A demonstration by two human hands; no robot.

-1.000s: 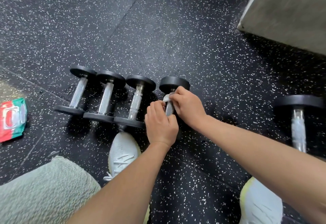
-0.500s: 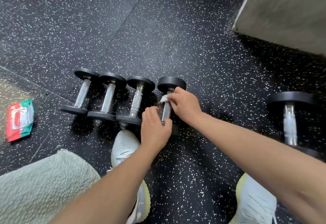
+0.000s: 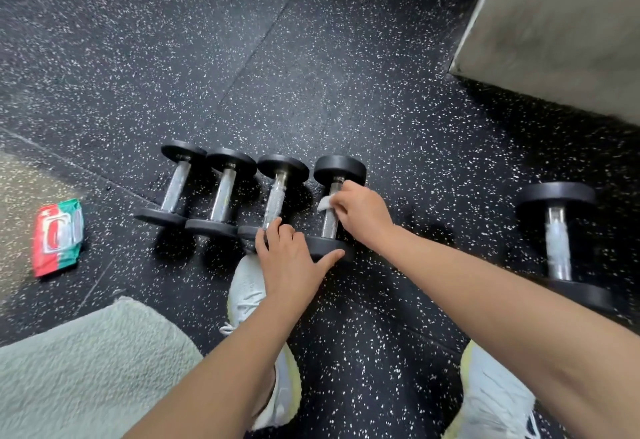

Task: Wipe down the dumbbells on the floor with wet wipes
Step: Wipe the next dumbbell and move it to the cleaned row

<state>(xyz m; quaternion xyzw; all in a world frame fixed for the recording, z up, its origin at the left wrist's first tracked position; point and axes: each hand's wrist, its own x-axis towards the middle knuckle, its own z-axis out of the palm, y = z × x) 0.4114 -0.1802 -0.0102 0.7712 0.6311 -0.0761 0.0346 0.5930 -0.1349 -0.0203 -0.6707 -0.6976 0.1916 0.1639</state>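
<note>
Several black dumbbells with chrome handles lie side by side on the speckled rubber floor. My right hand (image 3: pixel 360 212) pinches a white wet wipe (image 3: pixel 325 202) against the handle of the rightmost dumbbell of the row (image 3: pixel 340 168). My left hand (image 3: pixel 289 257) lies spread over that dumbbell's near disc (image 3: pixel 327 246), fingers apart, pressing on it. Its neighbour (image 3: pixel 277 196) stands just to the left. A larger dumbbell (image 3: pixel 557 241) lies apart at the right.
A red and green wet wipe pack (image 3: pixel 59 236) lies on the floor at the left. A grey concrete block (image 3: pixel 561 30) fills the upper right corner. My two pale sneakers (image 3: pixel 249 286) and a green-clad knee (image 3: pixel 86 362) are in the foreground.
My left hand has left the handle and dropped onto the near disc, fingers spread. My right hand with the wipe stays high on the handle.
</note>
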